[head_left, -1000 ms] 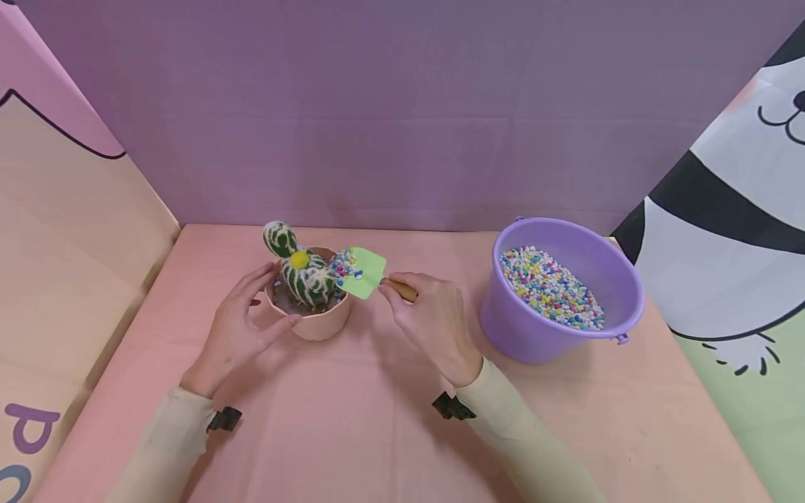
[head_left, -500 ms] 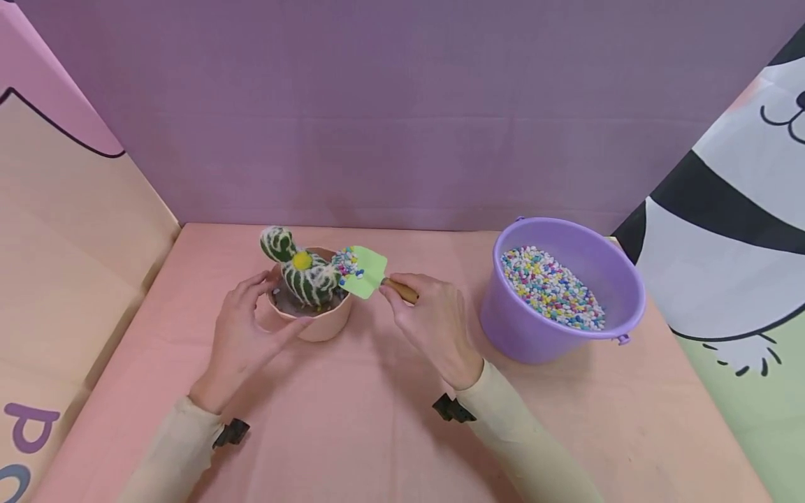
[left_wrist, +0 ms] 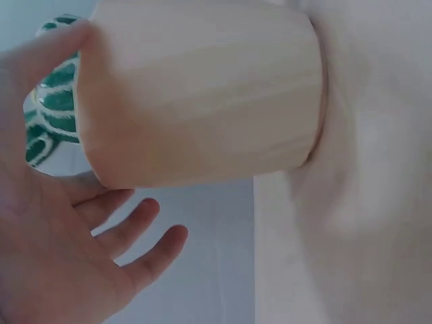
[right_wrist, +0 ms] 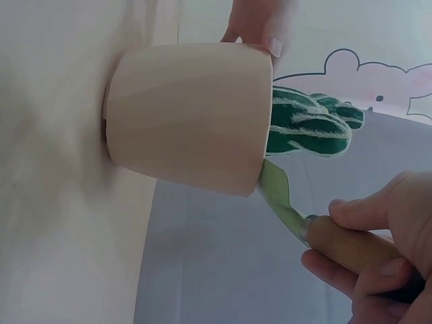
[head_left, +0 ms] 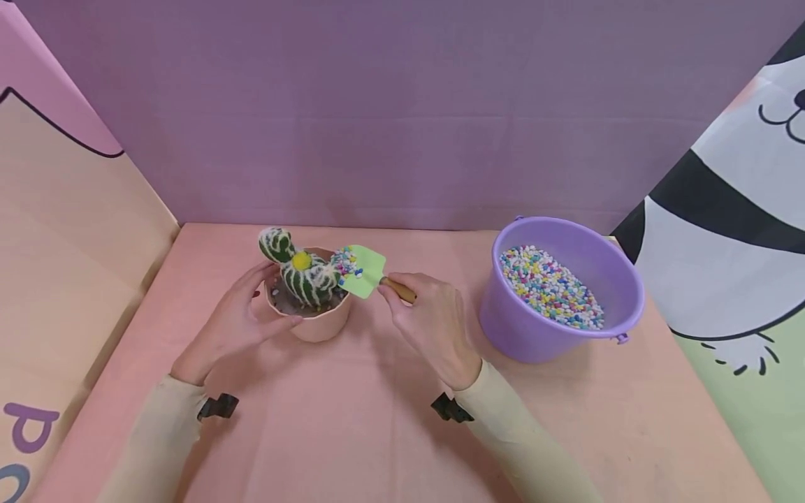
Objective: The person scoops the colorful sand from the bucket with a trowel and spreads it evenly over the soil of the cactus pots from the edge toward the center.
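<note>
A green-and-white striped cactus [head_left: 308, 283] with a yellow pompom stands in a pale peach flowerpot [head_left: 321, 326], leaning left at its top. My left hand [head_left: 235, 321] spans the pot's left side, thumb at the front rim and index finger at the rim further back. In the left wrist view its other fingers [left_wrist: 145, 260] spread away from the pot. With my right hand [head_left: 434, 321] I grip the wooden handle of a small green trowel [head_left: 366, 271]. Its blade carries colourful pebbles [head_left: 346, 261] at its tip and lies over the pot's right rim, close to the cactus.
A purple bucket [head_left: 528, 342], partly filled with multicoloured pebbles [head_left: 553, 290], stands to the right on the pink-covered table [head_left: 352, 426]. Behind rises a purple cloth wall [head_left: 402, 119]; a panda print [head_left: 723, 209] hangs on the right.
The cactus has tipped slightly lower and to the left at its top. My left hand shifted right, then back left along the pot. The trowel and right hand stay nearly still.
</note>
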`<state>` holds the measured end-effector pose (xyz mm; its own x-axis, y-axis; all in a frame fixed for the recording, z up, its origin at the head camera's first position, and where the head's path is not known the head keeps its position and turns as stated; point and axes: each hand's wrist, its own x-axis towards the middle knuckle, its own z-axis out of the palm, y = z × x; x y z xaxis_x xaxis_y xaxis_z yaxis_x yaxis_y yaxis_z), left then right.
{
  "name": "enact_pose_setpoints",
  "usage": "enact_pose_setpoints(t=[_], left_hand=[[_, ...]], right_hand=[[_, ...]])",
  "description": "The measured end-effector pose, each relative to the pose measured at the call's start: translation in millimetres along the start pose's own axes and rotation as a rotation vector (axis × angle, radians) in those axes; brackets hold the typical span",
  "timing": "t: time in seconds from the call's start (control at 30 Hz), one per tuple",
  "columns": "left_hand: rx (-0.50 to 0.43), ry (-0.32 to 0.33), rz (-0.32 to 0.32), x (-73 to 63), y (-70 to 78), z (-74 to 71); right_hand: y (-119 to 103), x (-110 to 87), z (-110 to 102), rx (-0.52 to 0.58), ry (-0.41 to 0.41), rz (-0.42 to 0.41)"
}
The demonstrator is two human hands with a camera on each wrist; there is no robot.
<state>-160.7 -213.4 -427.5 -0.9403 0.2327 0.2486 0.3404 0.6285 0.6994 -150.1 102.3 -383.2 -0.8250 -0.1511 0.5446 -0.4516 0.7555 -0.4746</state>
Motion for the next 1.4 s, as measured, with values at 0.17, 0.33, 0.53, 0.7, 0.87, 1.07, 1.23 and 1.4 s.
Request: enact_pose_setpoints(t=[0.17,0.33,0.53,0.7,0.87,1.07,1.23,1.4], left_hand=[[-0.021,-0.011,-0.037,0.2,-4.1,0.7],[-0.024,0.017,-0.045,-0.9,-5.8,2.5],[-0.033,0.046,-0.043,-2.9,-4.3,4.8],[-0.029,0.096,-0.051,-7.3,0.1,8.4],[0.045,0.201,-0.059,-15.4,6.7,15.0],[0.129,0.265,-0.041,-17.9,8.2,16.1],[0.123,0.173,-0.004,-13.6,4.3,6.1],[0.040,0.036,-0.023,-5.0,-2.6,1.1]], right_hand=[[-2,0.1,1,0.000,0.000,0.002],[-1,0.8,1,0.002,0.013,-0.018],[0,1.1,1,0.019,0.014,-0.022],[1,1.6,2,0.026,0.015,-0.016],[1,2.3,3,0.063,0.003,0.012],[1,2.5,4,0.088,-0.008,0.022],[1,2.3,3,0.058,-0.002,-0.011],[1,2.0,3,0.025,0.013,-0.034]])
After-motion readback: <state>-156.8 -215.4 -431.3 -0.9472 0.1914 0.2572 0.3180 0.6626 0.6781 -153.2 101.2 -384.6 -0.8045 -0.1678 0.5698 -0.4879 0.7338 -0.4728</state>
